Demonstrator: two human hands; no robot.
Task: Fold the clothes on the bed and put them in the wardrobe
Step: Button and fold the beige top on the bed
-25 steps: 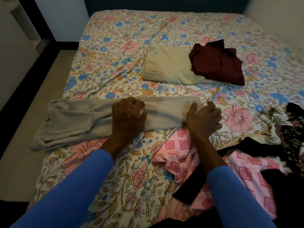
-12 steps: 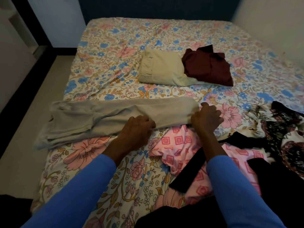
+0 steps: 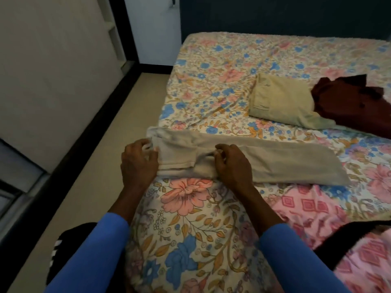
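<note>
A: Where are the beige trousers (image 3: pixel 243 157)?
B: Flat across the bed's (image 3: pixel 190 229) near-left corner. Left hand (image 3: pixel 138 163) pinches the waist end, right hand (image 3: pixel 231 162) clenches a bunched fold mid-length.
A: Nearby clutter?
B: Pink patterned garment (image 3: pixel 306 210) just right of the trousers, touching. Folded khaki piece (image 3: pixel 281 100) and maroon garment (image 3: pixel 355 102) beyond, well apart.

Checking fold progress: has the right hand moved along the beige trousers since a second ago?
Yes. The right hand went from the trousers' right end, by the pink patterned cloth, toward their left end near the left hand.
</note>
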